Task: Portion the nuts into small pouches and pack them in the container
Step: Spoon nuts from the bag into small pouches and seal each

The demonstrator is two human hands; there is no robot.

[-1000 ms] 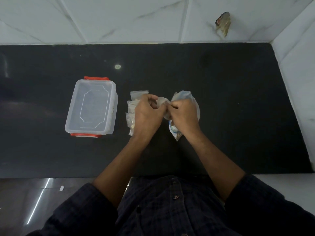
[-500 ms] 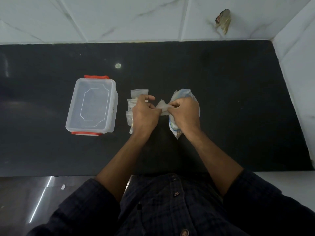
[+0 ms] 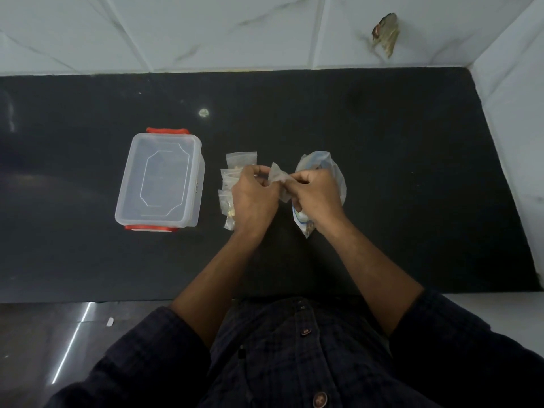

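Observation:
A small clear pouch (image 3: 278, 180) is held up between both hands above the dark counter. My left hand (image 3: 254, 198) pinches its left edge and my right hand (image 3: 316, 195) pinches its right edge. Under my left hand lies a pile of several small pouches (image 3: 232, 184), some with nuts in them. Beneath my right hand sits the larger clear nut bag (image 3: 331, 172), partly hidden. The lidded clear container (image 3: 160, 181) with red clips stands to the left, apart from both hands.
The black counter (image 3: 397, 172) ends at a white tiled wall behind and on the right. A small round pale spot (image 3: 203, 112) lies behind the container. The counter's front edge runs just before my body.
Both hands have drawn slightly apart with the small pouch stretched between them, and it now shows more clearly. The container, pouch pile and nut bag have not moved.

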